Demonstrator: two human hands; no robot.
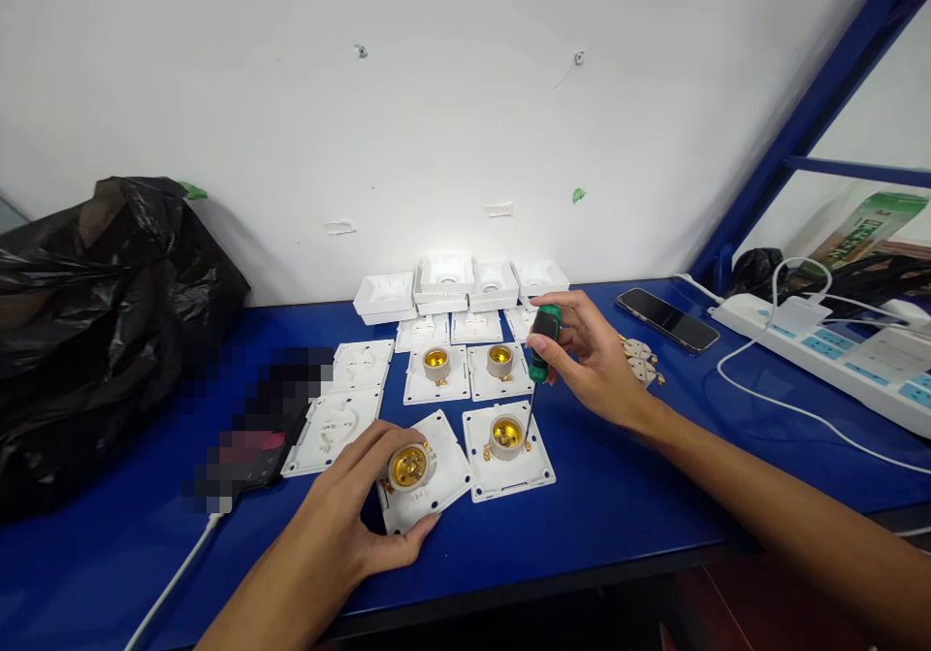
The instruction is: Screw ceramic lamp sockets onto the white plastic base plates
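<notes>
1. Empty white box covers sit stacked at the far edge of the blue table, against the wall.
2. A black bag slumps at far left; what it holds cannot be seen.
3. The left hand, palm down, curls its fingers around a tilted lamp-holder plate at near centre, gripping its edges.
4. The right hand pinches a green screwdriver upright, tip down on the neighbouring plate just to the right.
</notes>
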